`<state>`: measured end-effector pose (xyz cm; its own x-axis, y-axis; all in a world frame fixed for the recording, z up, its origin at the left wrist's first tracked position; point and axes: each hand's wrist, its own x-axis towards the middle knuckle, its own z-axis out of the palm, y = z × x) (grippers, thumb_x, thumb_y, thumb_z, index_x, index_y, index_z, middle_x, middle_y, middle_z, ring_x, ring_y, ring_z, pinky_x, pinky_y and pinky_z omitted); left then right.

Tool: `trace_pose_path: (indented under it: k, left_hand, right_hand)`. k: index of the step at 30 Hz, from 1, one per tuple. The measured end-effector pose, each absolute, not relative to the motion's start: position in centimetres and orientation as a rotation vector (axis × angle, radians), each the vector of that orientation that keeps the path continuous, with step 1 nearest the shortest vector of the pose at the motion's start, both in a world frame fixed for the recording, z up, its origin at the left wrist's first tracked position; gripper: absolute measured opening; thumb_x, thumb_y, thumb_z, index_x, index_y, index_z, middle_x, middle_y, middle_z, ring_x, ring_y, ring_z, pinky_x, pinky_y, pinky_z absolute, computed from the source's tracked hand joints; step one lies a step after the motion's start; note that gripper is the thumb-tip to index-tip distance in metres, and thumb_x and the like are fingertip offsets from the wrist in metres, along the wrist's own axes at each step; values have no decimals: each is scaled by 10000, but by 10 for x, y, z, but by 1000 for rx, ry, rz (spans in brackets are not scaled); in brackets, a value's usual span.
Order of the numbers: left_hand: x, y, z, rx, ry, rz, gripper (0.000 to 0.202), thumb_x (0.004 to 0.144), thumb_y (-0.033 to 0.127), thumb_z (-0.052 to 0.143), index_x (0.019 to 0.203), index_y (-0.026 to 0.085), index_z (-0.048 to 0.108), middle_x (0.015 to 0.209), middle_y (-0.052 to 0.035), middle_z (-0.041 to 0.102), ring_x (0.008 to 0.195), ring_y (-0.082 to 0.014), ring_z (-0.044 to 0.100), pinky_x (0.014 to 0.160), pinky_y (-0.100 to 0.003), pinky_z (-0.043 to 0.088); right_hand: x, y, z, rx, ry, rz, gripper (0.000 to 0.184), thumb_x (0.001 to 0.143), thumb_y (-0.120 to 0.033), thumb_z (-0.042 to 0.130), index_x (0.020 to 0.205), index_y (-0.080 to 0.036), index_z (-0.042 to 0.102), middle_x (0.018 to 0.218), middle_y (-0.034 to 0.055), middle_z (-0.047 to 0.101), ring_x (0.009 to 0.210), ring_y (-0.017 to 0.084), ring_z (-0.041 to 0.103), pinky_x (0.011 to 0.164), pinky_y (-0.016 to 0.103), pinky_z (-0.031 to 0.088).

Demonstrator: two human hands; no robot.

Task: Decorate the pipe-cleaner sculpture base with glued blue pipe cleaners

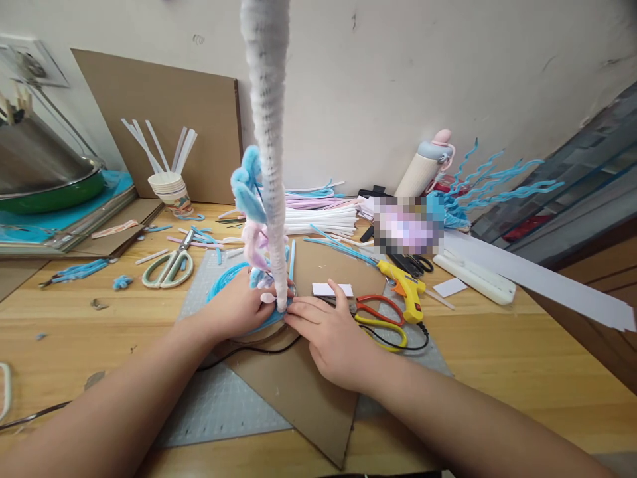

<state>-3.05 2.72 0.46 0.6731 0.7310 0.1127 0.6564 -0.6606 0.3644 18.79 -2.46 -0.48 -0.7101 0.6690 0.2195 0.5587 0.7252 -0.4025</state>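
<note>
A tall white fuzzy stem (267, 133) rises from a round blue-covered base (233, 279) on a brown cardboard sheet (303, 392). Blue and pink pipe-cleaner shapes (249, 192) cling to its lower part. My left hand (239, 309) rests on the base, thumb and fingers pinched at the foot of the stem. My right hand (328, 332) lies flat on the cardboard, fingertips pressed against the stem's foot from the right.
A yellow glue gun (405, 285) and red-and-yellow scissors (381, 315) lie just right of my hand. Green scissors (169, 265) lie at left. Paper cups (169, 188), white and pink pipe-cleaner bundles (318, 216), a bottle (425, 166) and a grey cutting mat (219, 405) are also there.
</note>
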Motion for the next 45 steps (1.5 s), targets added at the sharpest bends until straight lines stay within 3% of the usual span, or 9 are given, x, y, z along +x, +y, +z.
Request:
trace_pose_path:
  k: [5, 8, 10, 12, 16, 24, 39, 42, 45]
  left_hand:
    - [-30, 26, 6, 2588, 1132, 366, 300, 916, 237, 407, 1067, 272, 663, 1188, -13, 648, 1101, -210, 601, 925, -304, 480]
    - [-32, 26, 4, 2608, 1136, 354, 308, 917, 226, 398, 1075, 266, 660, 1200, -14, 647, 1107, -213, 597, 946, -326, 468]
    - [-33, 28, 2, 2620, 1121, 346, 301, 918, 231, 403, 1078, 255, 657, 1208, -19, 647, 1125, -215, 587, 975, -342, 452]
    - [-34, 29, 0, 2624, 1108, 337, 301, 921, 241, 405, 1088, 245, 656, 1222, -25, 642, 1144, -215, 578, 989, -339, 444]
    - [-33, 29, -1, 2624, 1119, 347, 317, 918, 226, 395, 1088, 239, 662, 1234, -31, 638, 1148, -214, 580, 997, -333, 435]
    - [-31, 28, 2, 2602, 1101, 370, 304, 917, 243, 413, 1078, 251, 670, 1191, -25, 654, 1121, -215, 591, 985, -333, 446]
    - [-31, 24, 9, 2633, 1141, 382, 302, 897, 211, 423, 1052, 278, 673, 1176, 8, 665, 1095, -223, 591, 1003, -389, 445]
    - [-35, 26, 8, 2624, 1122, 353, 311, 906, 208, 419, 1057, 264, 685, 1193, -8, 661, 1118, -226, 583, 1033, -411, 423]
    - [-44, 30, 6, 2594, 990, 331, 307, 910, 215, 426, 1069, 244, 686, 1230, -30, 642, 1163, -206, 564, 1058, -373, 406]
  right_hand:
    - [189, -23, -4, -1064, -2488, 362, 366, 823, -45, 446, 1081, -219, 639, 1145, 36, 651, 1173, 187, 505, 1116, 525, -17]
    - [185, -24, -3, -1171, -2424, 363, 142, 885, -187, 524, 927, -205, 658, 978, 35, 653, 1024, 202, 534, 1011, 472, 211]
    - [180, -24, -5, -1248, -2396, 361, 148, 888, -328, 588, 861, -197, 650, 927, 39, 648, 970, 216, 528, 909, 431, 273]
    - [174, -23, -7, -1297, -2413, 335, 193, 878, -379, 613, 838, -192, 643, 919, 46, 648, 945, 224, 520, 849, 408, 280]
    - [166, -21, -10, -1283, -2458, 339, 152, 919, -252, 556, 805, -183, 631, 891, 38, 657, 903, 200, 518, 786, 362, 270]
    - [173, -13, -13, -1233, -2162, 466, 174, 907, -196, 556, 736, -193, 587, 778, -27, 641, 808, 139, 538, 792, 324, 267]
    - [210, 14, -13, -1287, -1331, 683, 416, 936, -488, 409, 609, -232, 378, 540, -54, 383, 512, 123, 388, 518, 261, 341]
    - [214, 17, -11, -1312, -1615, 635, 191, 903, -387, 500, 897, -215, 582, 736, -3, 587, 649, 150, 543, 608, 277, 422]
    - [210, 15, -8, -1274, -1913, 474, 264, 871, -232, 525, 1130, -219, 578, 1076, 66, 649, 966, 200, 603, 848, 367, 430]
